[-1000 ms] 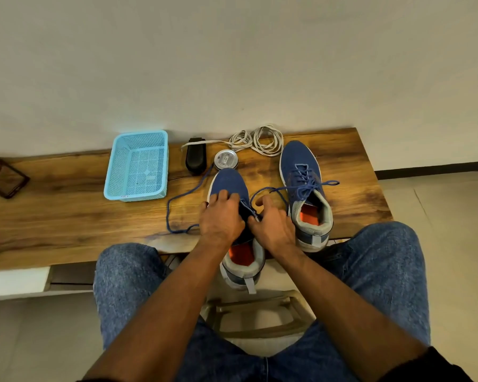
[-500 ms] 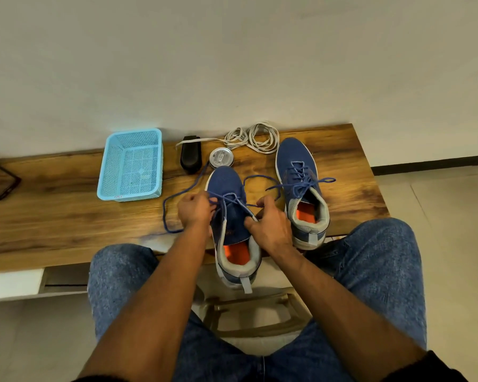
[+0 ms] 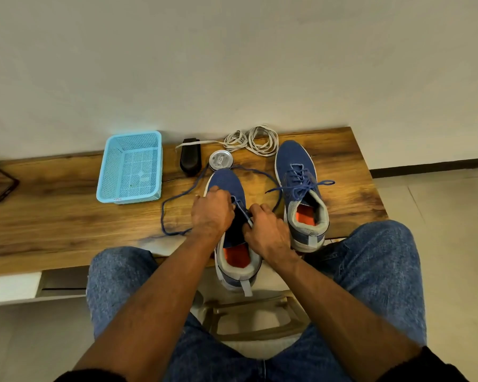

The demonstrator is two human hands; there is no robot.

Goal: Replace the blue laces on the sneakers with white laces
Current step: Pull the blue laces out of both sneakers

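Nearest, the left sneaker (image 3: 233, 216) overhangs the near edge of the wooden table (image 3: 53, 224), heel toward the knees. The left hand (image 3: 211, 213) and right hand (image 3: 268, 232) both curl over its throat, pinching the blue lace (image 3: 177, 199), whose slack trails left across the wood (a yank could, I judge, tip the shoe off the edge). Just right stands the right sneaker (image 3: 298, 186), fully laced. Farthest, against the wall, lie the white laces (image 3: 253, 140), coiled and untouched.
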